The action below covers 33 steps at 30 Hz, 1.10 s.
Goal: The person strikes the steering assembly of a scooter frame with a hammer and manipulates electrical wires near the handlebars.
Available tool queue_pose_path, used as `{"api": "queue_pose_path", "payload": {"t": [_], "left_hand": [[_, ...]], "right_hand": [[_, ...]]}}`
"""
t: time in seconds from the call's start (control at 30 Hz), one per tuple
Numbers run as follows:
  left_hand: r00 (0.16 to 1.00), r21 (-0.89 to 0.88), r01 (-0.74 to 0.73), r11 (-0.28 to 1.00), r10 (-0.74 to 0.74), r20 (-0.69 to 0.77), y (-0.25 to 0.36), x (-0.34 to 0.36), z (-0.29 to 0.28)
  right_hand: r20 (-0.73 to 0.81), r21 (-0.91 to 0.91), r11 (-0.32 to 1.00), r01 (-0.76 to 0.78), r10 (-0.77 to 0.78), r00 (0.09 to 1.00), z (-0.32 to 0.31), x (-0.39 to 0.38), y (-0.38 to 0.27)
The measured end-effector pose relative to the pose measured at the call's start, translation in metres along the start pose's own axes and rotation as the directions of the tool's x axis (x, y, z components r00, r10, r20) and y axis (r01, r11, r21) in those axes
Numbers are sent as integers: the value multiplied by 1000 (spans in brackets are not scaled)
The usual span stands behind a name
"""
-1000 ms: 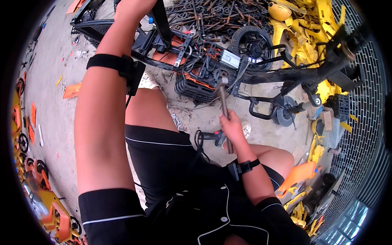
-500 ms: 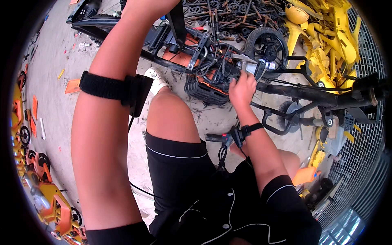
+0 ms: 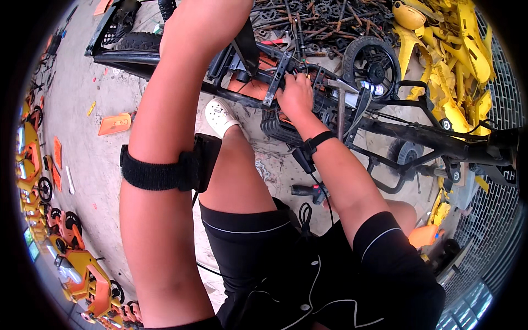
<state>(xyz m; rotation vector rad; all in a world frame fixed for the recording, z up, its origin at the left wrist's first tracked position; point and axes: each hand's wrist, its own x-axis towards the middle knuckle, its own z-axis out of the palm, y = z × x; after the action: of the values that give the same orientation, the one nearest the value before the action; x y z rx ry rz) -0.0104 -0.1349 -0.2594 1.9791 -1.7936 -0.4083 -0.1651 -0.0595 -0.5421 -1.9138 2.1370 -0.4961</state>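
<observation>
A dark, stripped scooter frame [image 3: 393, 128] with exposed wires and orange panels spans the upper view. My left hand [image 3: 203, 22] is closed at the top edge beside a black upright bar [image 3: 246, 49]; what it grips is hidden. My right hand [image 3: 297, 96] is in among the frame's middle parts, fingers bent around something I cannot make out. Just right of it a hammer [image 3: 341, 107] rests on the frame, out of my grasp. Below, a drill-like tool [image 3: 302, 190] with a black grip lies on the floor.
Rusty metal parts [image 3: 313, 19] are heaped behind the frame, near a loose wheel [image 3: 374, 71]. Yellow plastic panels [image 3: 467, 44] pile at right beside a grey brick wall [image 3: 503, 99]. Orange-yellow scooters [image 3: 88, 269] line the left, with orange pieces [image 3: 113, 125] on the floor.
My right hand has moved up and left and let go of the hammer, which now lies on the frame. The view has shifted, with my left forearm now further right.
</observation>
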Motion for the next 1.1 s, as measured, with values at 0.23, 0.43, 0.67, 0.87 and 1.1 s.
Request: {"api": "queue_pose_path", "payload": {"t": [0.23,0.43,0.67,0.87,1.1], "left_hand": [[1000,12,5,1000,-4,-11,3,-2,-2],[1000,2,-7,1000,7,2,10,-10,-7],[1000,34,10,999,-9,-16,7,-6,-2],[999,44,26,999,-25,-21,6,-4,-3],[999,5,-31,999,31,-26,14,-17,-13]], "right_hand": [[-61,28,1000,-4,6,998,14,2,5],[-188,244,970,9,38,982,-1,-17,4],[89,417,907,63,-109,990,-12,-124,21],[678,219,967,130,-247,693,21,-224,75],[814,160,985,70,-172,554,40,-251,99]]}}
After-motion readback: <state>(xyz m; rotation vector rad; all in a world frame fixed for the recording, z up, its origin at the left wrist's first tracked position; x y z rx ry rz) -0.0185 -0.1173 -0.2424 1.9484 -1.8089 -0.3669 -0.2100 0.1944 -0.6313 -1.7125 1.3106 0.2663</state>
